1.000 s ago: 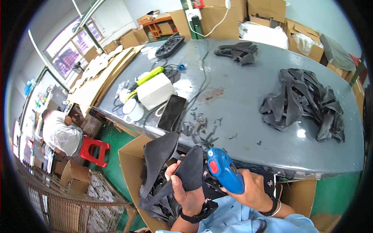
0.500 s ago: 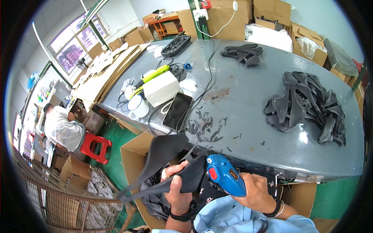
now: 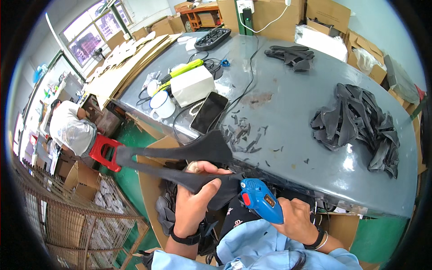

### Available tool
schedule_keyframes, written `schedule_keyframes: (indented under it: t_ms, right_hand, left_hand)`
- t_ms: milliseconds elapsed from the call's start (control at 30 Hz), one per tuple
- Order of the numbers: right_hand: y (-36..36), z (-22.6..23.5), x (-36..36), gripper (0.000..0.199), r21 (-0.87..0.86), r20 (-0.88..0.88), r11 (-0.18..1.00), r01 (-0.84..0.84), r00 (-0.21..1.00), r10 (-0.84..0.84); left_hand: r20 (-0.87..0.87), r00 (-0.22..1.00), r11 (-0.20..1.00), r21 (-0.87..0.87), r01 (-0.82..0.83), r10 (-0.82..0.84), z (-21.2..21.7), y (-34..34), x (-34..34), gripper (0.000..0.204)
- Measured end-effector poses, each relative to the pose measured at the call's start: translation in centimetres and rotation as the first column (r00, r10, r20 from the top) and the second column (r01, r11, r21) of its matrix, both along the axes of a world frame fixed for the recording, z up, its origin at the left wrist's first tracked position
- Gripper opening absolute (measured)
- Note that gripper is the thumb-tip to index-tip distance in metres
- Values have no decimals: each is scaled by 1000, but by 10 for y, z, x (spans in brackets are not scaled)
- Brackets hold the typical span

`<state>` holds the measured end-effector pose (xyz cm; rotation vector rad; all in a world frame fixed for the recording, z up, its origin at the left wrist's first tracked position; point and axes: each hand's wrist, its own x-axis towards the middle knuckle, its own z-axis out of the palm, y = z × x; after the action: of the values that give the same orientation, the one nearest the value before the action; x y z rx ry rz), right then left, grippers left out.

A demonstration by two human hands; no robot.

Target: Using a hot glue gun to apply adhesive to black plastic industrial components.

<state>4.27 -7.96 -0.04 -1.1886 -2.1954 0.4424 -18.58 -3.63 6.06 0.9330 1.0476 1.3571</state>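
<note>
My left hand [image 3: 198, 193] grips a dark grey, forked piece of sheet material [image 3: 180, 177], thumb on top and fingers beneath. Its two long strips join at the left, over the floor, and widen toward the right. In my right hand [image 3: 297, 220] is a blue cordless electric cutter [image 3: 262, 200] with a red button. The cutter's front end lies against the right edge of the piece, at the table's near edge; its blade cannot be made out. Small dark offcuts [image 3: 243, 135] lie scattered on the grey table [image 3: 288, 108] just beyond.
More dark pieces lie in a large pile [image 3: 355, 117] at right and a small stack [image 3: 290, 56] at the back. A phone [image 3: 209, 112], white box [image 3: 192, 85], enamel mug [image 3: 162, 105] and cable stand at left. Below is a cardboard box [image 3: 150, 198]; a person [image 3: 72, 126] sits far left.
My left hand has moved left and up, swinging the forked piece so its joined end points left at a higher level. The cutter has stayed nearly in place in my right hand.
</note>
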Motion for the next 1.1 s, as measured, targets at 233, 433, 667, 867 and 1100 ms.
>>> schedule_keyframes:
  t_ms: [233,433,667,867,1100]
  right_hand:
    - [1,-18,2,46,-75,65,990,120,991,-115]
    - [-1,-14,-3,49,-201,92,960,195,979,-179]
    - [-3,-13,-15,48,-245,111,956,159,985,-135]
    - [0,-10,-12,47,-220,81,957,189,981,-176]
    - [-1,-28,9,54,-13,-105,986,164,981,-164]
  left_hand:
    - [-2,999,934,-356,-38,40,-71,-2,-24,13]
    - [237,758,681,-647,-344,608,-199,-65,-105,16]
    - [173,354,373,-674,-638,919,-321,-132,-173,28]
    - [128,802,690,-598,-407,584,-262,-66,-118,21]
    - [117,984,973,-171,154,-135,-93,56,29,20]
